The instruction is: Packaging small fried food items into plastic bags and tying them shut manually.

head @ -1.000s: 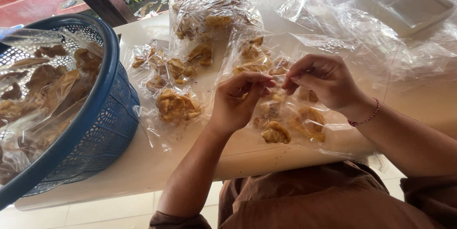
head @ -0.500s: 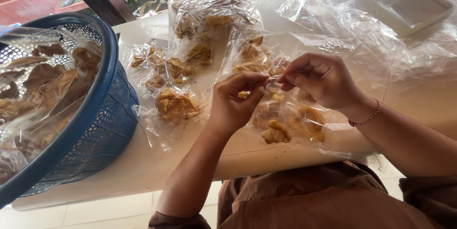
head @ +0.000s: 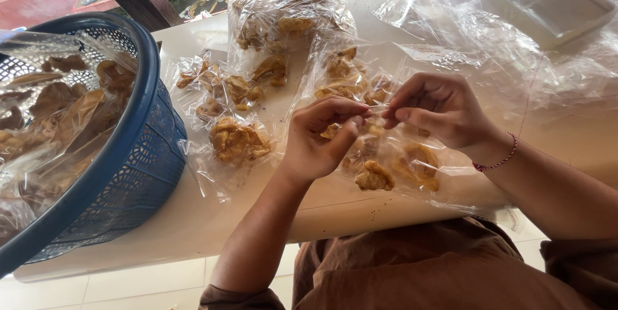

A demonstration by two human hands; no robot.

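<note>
My left hand (head: 322,139) and my right hand (head: 438,109) meet over a clear plastic bag of fried brown snacks (head: 393,162) lying at the table's near edge. The fingertips of both hands pinch a small thin piece between them, perhaps a band or the bag's edge; it is too small to tell. A red string bracelet circles my right wrist. Other filled clear snack bags lie to the left (head: 235,139) and behind (head: 286,17).
A blue plastic basket (head: 138,155) lined with clear plastic and full of fried snacks stands at the left on the cream table (head: 193,226). Loose clear plastic sheeting and a clear tray (head: 547,4) sit at the back right. A dark post rises at the back left.
Both hands have lifted slightly off the bag and drawn the pinched piece between their fingertips. The bags and basket stay in place.
</note>
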